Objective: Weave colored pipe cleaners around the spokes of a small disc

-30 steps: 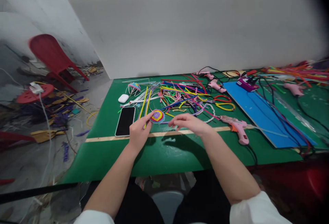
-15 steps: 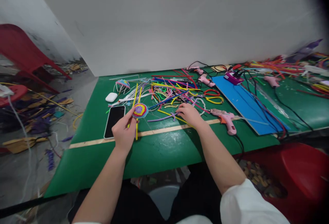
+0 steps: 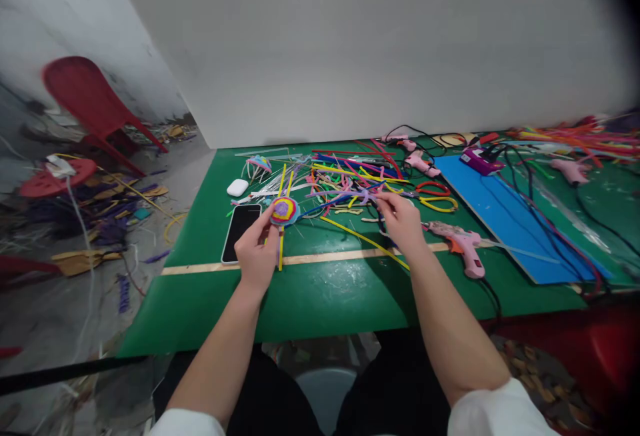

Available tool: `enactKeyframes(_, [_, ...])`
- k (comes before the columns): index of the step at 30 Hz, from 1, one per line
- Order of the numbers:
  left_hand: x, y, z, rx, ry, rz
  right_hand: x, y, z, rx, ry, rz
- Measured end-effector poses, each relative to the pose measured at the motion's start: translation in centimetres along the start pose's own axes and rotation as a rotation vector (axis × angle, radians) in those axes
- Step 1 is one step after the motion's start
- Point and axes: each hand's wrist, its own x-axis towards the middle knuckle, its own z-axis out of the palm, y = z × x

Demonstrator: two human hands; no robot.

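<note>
My left hand [image 3: 258,251] is closed on the edge of a round coiled pipe-cleaner disc [image 3: 285,211], with purple, yellow, red and blue rings. My right hand [image 3: 403,224] pinches a purple pipe cleaner [image 3: 364,194] near a twisted part, and its long end points left toward the disc. Crossed yellow pipe cleaners [image 3: 281,249] lie beneath and behind the disc. A small domed colourful piece [image 3: 259,165] with pale strands lies behind my left hand.
A phone [image 3: 242,231] and a white case [image 3: 237,187] lie at left. Scissors [image 3: 434,196] and a pink glue gun [image 3: 463,244] with its cord are at right, beside a blue board [image 3: 493,213]. Several loose pipe cleaners [image 3: 367,243] litter the green table [image 3: 340,303]. A white panel [image 3: 325,56] stands behind.
My right hand has lifted the purple pipe cleaner off the table, raising it up and away from me. My left hand still holds the disc. The view has turned slightly left.
</note>
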Motion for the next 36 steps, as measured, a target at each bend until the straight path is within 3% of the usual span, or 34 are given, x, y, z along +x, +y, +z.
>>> enactKeyframes(4, [-0.1,0.0,0.1,-0.069,-0.054,-0.045,0.0,-0.3,-0.4,-0.059,0.141,0.059])
enactKeyframes(14, [0.3,0.2,0.2,-0.449,-0.135,-0.263,0.3,0.0,-1.0,0.001,-0.131,0.246])
enactKeyframes(19, [0.3,0.4,0.2,-0.536,-0.181,-0.349,0.2,0.0,-0.6,0.242,-0.249,0.344])
enactKeyframes(23, [0.2,0.5,0.2,-0.54,-0.18,-0.357,-0.1,0.3,-0.2,0.368,-0.235,0.341])
enactKeyframes(28, [0.2,0.6,0.3,-0.591,-0.181,-0.36,-0.4,0.6,0.0,0.306,-0.294,0.244])
enactKeyframes(32, [0.2,0.7,0.4,-0.63,-0.176,-0.387,-0.3,0.6,0.1,0.123,-0.116,0.09])
enactKeyframes(36, [0.2,0.7,0.5,-0.645,-0.17,-0.438,-0.1,0.1,-0.1,-0.011,0.016,0.122])
